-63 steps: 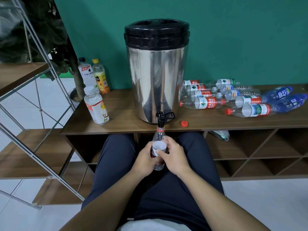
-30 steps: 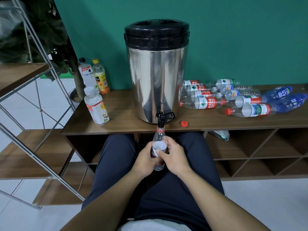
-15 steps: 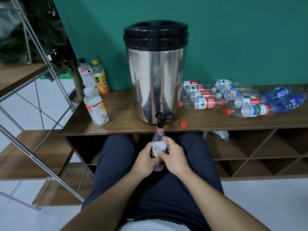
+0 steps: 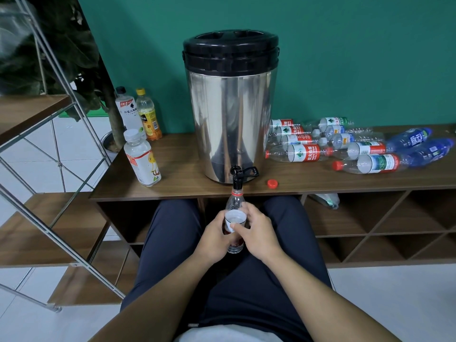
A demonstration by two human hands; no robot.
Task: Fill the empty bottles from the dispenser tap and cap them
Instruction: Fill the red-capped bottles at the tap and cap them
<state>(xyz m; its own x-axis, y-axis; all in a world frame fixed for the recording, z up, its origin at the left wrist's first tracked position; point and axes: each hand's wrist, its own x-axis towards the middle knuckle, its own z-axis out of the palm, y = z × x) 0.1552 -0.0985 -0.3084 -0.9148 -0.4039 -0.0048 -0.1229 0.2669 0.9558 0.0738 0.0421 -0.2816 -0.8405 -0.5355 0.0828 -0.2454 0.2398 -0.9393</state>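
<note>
A steel dispenser (image 4: 230, 119) with a black lid stands on the wooden cabinet (image 4: 187, 186). Its black tap (image 4: 238, 175) juts over the front edge. Directly under the spout I hold a clear bottle (image 4: 234, 213) upright, its open neck with a red ring touching the spout. My left hand (image 4: 214, 239) grips the bottle from the left and my right hand (image 4: 256, 233) from the right, both wrapped round its white and red label. A loose red cap (image 4: 272, 183) lies on the cabinet top, right of the tap.
Several empty bottles (image 4: 345, 146) lie on their sides right of the dispenser, some blue. Three capped bottles stand at the left, the nearest one (image 4: 142, 159) white-capped. A metal-framed shelf (image 4: 49, 169) rises at the left. Another bottle (image 4: 325, 199) lies in a cabinet cubby.
</note>
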